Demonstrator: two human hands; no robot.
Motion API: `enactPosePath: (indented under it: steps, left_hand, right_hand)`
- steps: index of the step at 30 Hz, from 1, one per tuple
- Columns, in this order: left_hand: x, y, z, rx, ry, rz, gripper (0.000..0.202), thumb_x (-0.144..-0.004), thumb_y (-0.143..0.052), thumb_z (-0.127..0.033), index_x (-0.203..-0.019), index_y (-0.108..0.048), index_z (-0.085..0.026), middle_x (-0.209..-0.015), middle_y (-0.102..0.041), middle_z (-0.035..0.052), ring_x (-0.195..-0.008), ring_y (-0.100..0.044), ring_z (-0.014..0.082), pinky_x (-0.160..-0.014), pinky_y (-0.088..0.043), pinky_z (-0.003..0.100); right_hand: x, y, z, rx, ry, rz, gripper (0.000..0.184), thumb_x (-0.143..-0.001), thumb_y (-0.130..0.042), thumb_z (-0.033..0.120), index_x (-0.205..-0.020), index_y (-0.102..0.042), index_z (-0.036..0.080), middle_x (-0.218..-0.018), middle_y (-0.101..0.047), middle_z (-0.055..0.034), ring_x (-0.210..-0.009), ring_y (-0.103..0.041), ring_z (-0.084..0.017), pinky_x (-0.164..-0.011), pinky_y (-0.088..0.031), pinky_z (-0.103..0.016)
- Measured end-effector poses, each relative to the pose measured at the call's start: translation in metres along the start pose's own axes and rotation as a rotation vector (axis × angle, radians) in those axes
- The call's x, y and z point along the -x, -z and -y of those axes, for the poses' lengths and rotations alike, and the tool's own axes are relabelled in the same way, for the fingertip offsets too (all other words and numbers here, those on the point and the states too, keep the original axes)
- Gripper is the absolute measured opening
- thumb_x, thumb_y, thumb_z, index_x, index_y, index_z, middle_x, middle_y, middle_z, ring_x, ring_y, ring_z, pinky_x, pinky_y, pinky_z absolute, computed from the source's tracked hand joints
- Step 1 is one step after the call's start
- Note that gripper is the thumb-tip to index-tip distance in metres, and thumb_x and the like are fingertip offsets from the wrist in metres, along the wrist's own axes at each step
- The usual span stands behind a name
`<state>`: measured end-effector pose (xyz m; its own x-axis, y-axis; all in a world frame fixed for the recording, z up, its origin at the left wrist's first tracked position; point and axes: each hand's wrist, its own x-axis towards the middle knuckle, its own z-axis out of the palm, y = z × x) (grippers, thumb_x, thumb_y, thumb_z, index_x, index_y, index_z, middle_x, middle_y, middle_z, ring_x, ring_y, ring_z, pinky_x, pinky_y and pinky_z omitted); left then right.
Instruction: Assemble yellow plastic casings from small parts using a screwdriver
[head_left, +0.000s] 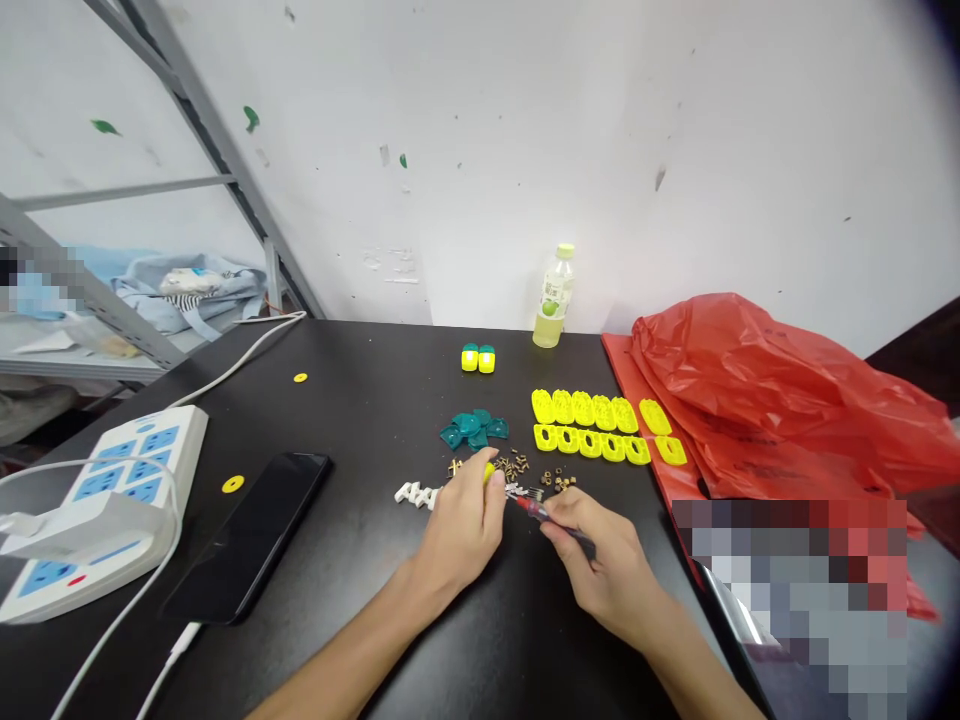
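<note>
My left hand point(461, 525) is closed around a small yellow plastic piece point(489, 472) held just above the black table point(375, 400). My right hand point(600, 560) pinches a thin red-tipped tool point(531, 508), a small screwdriver by the look of it, whose tip points at the yellow piece. Right behind the hands lie several small brass screws point(514, 466), a few white plastic bits point(414, 494) and a pile of teal plastic shells point(474, 430). Two rows of yellow shells point(589, 425) lie to the right of these.
A black phone point(251, 530) on a white cable and a white-and-blue power strip point(97, 510) lie at the left. A red plastic bag point(772, 400) fills the right side. A drink bottle point(555, 297) stands by the wall, near two yellow-teal assembled parts point(478, 358).
</note>
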<state>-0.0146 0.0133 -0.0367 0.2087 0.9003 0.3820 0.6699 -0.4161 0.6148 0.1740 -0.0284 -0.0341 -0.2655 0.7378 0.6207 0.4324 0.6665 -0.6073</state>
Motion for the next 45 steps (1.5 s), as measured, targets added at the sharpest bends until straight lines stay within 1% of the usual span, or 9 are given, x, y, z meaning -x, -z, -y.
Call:
enactPosePath:
  steps: [6,8,11,15,20,30,39,43,45]
  left_hand:
    - [0.006,0.005,-0.006,0.023,-0.062,0.091,0.055,-0.088,-0.056,-0.022,-0.14,-0.038,-0.018,-0.128,-0.059,0.0134,-0.118,-0.058,0.0271,-0.101,-0.048,0.043]
    - [0.007,0.004,-0.005,0.023,-0.056,0.077,0.049,-0.09,-0.053,-0.018,-0.137,-0.039,-0.019,-0.122,-0.06,0.0118,-0.112,-0.06,0.0248,-0.098,-0.05,0.041]
    - [0.007,0.001,0.0,0.002,-0.052,0.052,0.037,-0.096,-0.042,-0.014,-0.133,-0.042,-0.02,-0.116,-0.061,0.0104,-0.106,-0.061,0.0223,-0.092,-0.051,0.038]
    - [0.008,-0.001,0.006,-0.051,-0.039,0.039,0.033,-0.097,-0.039,-0.014,-0.129,-0.044,-0.018,-0.111,-0.061,0.0116,-0.102,-0.063,0.0241,-0.085,-0.053,0.038]
    - [0.011,-0.003,0.006,-0.044,-0.015,0.024,0.032,-0.097,-0.04,-0.011,-0.128,-0.046,-0.018,-0.112,-0.063,0.0112,-0.104,-0.063,0.0236,-0.087,-0.053,0.037]
    - [0.01,-0.004,0.0,0.004,0.011,0.009,0.032,-0.097,-0.039,-0.011,-0.125,-0.049,-0.02,-0.11,-0.064,0.0093,-0.101,-0.064,0.0218,-0.086,-0.053,0.035]
    - [0.012,0.004,-0.01,-0.021,-0.015,0.038,0.036,-0.091,-0.041,-0.007,-0.114,-0.066,-0.021,-0.099,-0.068,0.0074,-0.092,-0.061,0.0223,-0.081,-0.052,0.036]
    - [0.011,0.002,-0.014,-0.009,0.033,-0.001,0.037,-0.088,-0.041,-0.004,-0.095,-0.073,-0.022,-0.089,-0.07,0.0046,-0.087,-0.062,0.0213,-0.076,-0.051,0.033]
    - [0.011,-0.001,-0.017,-0.001,0.091,-0.029,0.036,-0.087,-0.043,-0.005,-0.091,-0.074,-0.022,-0.086,-0.07,0.0038,-0.083,-0.062,0.0203,-0.074,-0.051,0.033]
  right_hand:
    - [-0.006,0.008,0.008,0.092,-0.297,-0.035,0.022,-0.098,-0.05,0.024,-0.12,-0.053,0.021,-0.077,-0.067,0.0015,-0.06,-0.063,-0.012,-0.059,-0.048,-0.021]
    - [-0.009,0.01,0.009,0.141,-0.365,-0.001,0.017,-0.101,-0.043,0.028,-0.101,-0.059,0.02,-0.064,-0.06,0.0039,-0.051,-0.056,-0.011,-0.052,-0.04,-0.022]
    - [-0.011,0.01,0.009,0.133,-0.429,0.067,0.035,-0.102,-0.042,0.035,-0.072,-0.055,0.021,-0.054,-0.048,0.0055,-0.045,-0.046,-0.01,-0.048,-0.032,-0.024]
    - [-0.013,0.006,0.009,0.031,-0.514,0.093,0.034,-0.1,-0.044,0.039,-0.076,-0.059,0.02,-0.057,-0.049,0.0051,-0.05,-0.045,-0.01,-0.051,-0.033,-0.022]
    - [-0.013,0.002,0.009,0.03,-0.504,0.085,0.028,-0.099,-0.047,0.035,-0.078,-0.06,0.02,-0.062,-0.055,0.0039,-0.053,-0.05,-0.01,-0.052,-0.038,-0.02]
    - [-0.006,0.005,0.003,0.12,-0.175,-0.007,0.011,-0.096,-0.052,0.022,-0.104,-0.06,0.022,-0.087,-0.069,-0.0041,-0.075,-0.068,-0.017,-0.069,-0.054,-0.024]
    - [-0.008,0.012,0.011,-0.097,-0.368,0.016,0.009,-0.096,-0.053,0.024,-0.093,-0.06,0.02,-0.084,-0.057,-0.0029,-0.074,-0.057,-0.016,-0.064,-0.047,-0.026]
    - [-0.007,0.002,0.014,-0.295,-0.494,-0.106,0.011,-0.091,-0.062,0.031,-0.09,-0.062,0.02,-0.085,-0.06,-0.003,-0.076,-0.061,-0.016,-0.066,-0.052,-0.025]
    - [-0.007,-0.002,0.015,-0.305,-0.535,-0.178,0.018,-0.09,-0.063,0.035,-0.1,-0.061,0.019,-0.087,-0.063,-0.004,-0.077,-0.064,-0.016,-0.066,-0.053,-0.026]
